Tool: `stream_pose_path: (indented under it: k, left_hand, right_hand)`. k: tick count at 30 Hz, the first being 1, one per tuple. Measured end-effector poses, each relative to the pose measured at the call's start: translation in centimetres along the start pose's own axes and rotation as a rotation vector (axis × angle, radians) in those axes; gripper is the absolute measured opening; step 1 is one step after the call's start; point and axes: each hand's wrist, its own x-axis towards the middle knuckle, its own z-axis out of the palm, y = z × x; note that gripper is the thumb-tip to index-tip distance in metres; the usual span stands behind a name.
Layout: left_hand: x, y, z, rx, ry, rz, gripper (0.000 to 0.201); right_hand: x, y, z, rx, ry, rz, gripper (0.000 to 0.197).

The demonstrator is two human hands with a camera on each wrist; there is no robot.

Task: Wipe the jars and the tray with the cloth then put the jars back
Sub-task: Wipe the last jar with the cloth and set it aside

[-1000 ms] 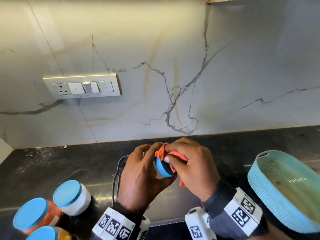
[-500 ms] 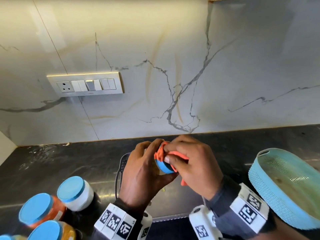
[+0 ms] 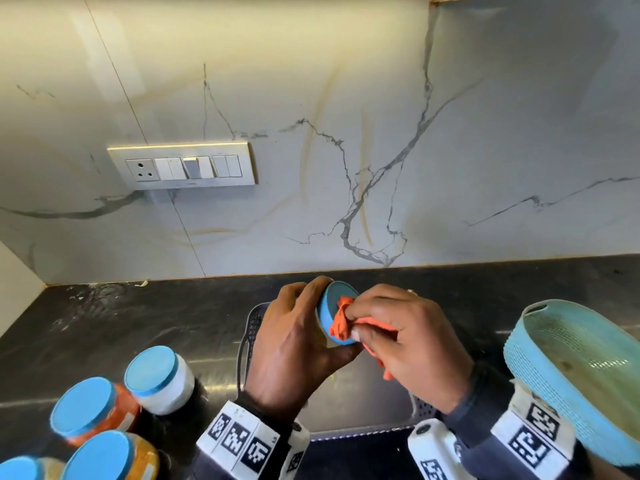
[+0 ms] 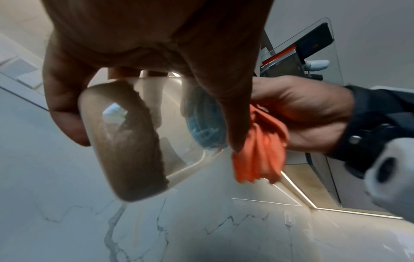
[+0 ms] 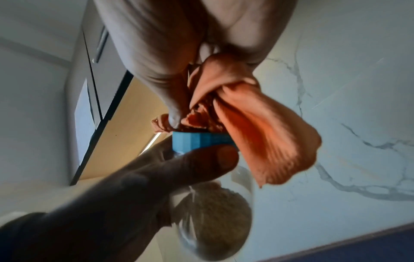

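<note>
My left hand (image 3: 304, 344) grips a clear jar (image 4: 134, 141) with a blue lid (image 3: 334, 308), tilted so the lid faces right, above the dark perforated tray (image 3: 247, 337). My right hand (image 3: 408, 337) pinches a bunched orange cloth (image 3: 341, 320) and presses it on the lid's top. In the right wrist view the orange cloth (image 5: 257, 127) hangs past the blue lid (image 5: 197, 140), and the jar (image 5: 215, 219) holds brownish powder. Several other blue-lidded jars (image 3: 156, 375) stand on the counter at lower left.
A light blue woven basket (image 3: 568, 375) sits tilted at the right, close to my right wrist. The black counter (image 3: 121, 323) runs back to a marble wall with a switch panel (image 3: 183, 166). Most of the tray lies hidden under my hands.
The jar has tipped so more of the lid's top shows, and the cloth has slid from the lid's upper rim onto its face. The head view shifted slightly.
</note>
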Motion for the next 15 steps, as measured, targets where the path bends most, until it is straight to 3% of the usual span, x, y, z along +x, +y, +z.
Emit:
stream_pose_path:
  k: [3,5,7,9,12,15]
  left_hand:
    - [-0.2,-0.4,0.1,-0.182,-0.024,-0.213,0.075]
    - [-0.1,-0.1,0.3,-0.469,-0.043,-0.401,0.069]
    - [-0.1,0.1,0.6,-0.743,-0.047,-0.527,0.062]
    - [-0.2,0.1,0.6,-0.919,-0.09,-0.596,0.057]
    - [-0.6,0.0,-0.2,-1.02,-0.293,-0.683,0.049]
    - [-1.1,-1.0,-0.7,-1.079,-0.428,-0.668,0.057]
  right_hand:
    - [-0.6,2.0,-0.3,0.076,0.104,0.119,0.017]
    - [-1.0,2.7,-0.1,0.167,0.221,0.214,0.018]
    - [-1.6,2.5,0.6,0.234,0.245,0.25,0.018]
    - [-2.2,2.1,1.6,0.239,0.217,0.212,0.018]
    - [-2.4,2.5,1.9,0.254,0.237,0.241,0.025]
    - [-2.2,2.9,1.2,0.314,0.255,0.306,0.029]
